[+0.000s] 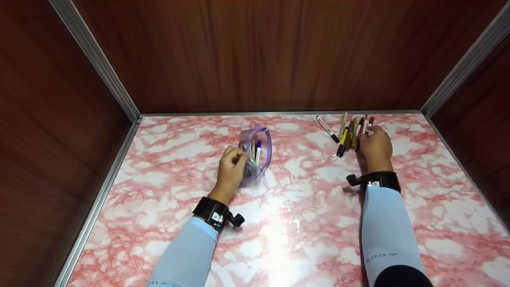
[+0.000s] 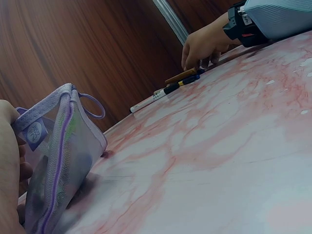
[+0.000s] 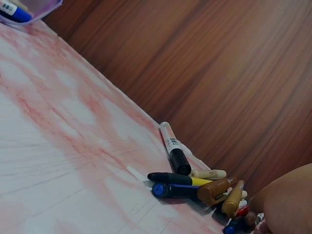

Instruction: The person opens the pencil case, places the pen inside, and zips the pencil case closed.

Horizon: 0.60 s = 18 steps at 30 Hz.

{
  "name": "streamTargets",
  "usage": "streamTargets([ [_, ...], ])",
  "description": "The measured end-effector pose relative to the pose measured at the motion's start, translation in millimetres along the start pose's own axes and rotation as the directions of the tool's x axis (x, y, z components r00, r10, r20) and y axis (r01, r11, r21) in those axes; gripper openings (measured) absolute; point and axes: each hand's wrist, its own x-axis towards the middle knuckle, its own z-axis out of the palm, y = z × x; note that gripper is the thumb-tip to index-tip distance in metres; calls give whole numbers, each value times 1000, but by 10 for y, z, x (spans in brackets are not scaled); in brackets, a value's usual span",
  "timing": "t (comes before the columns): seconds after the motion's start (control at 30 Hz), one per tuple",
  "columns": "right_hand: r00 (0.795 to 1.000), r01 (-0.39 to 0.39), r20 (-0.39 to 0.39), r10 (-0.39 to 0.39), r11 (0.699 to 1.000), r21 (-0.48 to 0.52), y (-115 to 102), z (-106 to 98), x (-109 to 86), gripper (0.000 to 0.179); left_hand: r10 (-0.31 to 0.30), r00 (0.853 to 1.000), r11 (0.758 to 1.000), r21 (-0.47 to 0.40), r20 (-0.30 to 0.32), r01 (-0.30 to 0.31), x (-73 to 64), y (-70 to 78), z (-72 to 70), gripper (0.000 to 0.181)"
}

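A purple mesh pencil pouch [image 1: 269, 149] stands open on the table, with several pens [image 1: 258, 153] inside, one purple-capped. My left hand [image 1: 231, 167] pinches its left edge; in the left wrist view the fingers curl behind the mesh pouch [image 2: 73, 151]. At the back right, my right hand [image 1: 376, 145] reaches down over a loose pile of markers, fingers touching those at its right end. Whether they grip one is hidden. Brown markers [image 3: 214, 191], a yellow-and-black pen [image 1: 343, 141] and a blue-ended pen [image 3: 170, 190] lie beside this hand.
A white marker with a black cap [image 1: 327, 129] lies slanted, left of the pile. Dark wood panels [image 1: 279, 56] enclose the back and sides of the red-and-white marbled table [image 1: 303, 191]. Bare tabletop separates pouch and pile.
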Motion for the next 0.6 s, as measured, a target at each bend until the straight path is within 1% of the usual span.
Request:
streamTargets([
  [0.1, 999, -6, 42, 6, 1000, -13, -28, -31, -10, 56, -6, 1000, 1000, -4, 3, 6, 0, 0, -2, 13],
  [0.37, 994, -29, 103, 31, 999, -19, -64, -75, 8, 59, -7, 1000, 1000, 16, 9, 7, 3, -2, -13, 14],
  [0.43, 993, -14, 112, 18, 999, -39, -56, -76, 15, 58, -9, 1000, 1000, 15, 9, 8, 5, -4, -13, 14],
  [0.6, 992, 60, 121, -48, 993, -100, -18, -63, 17, 50, -17, 1000, 1000, 17, 6, 17, -5, -19, -9, 13],
])
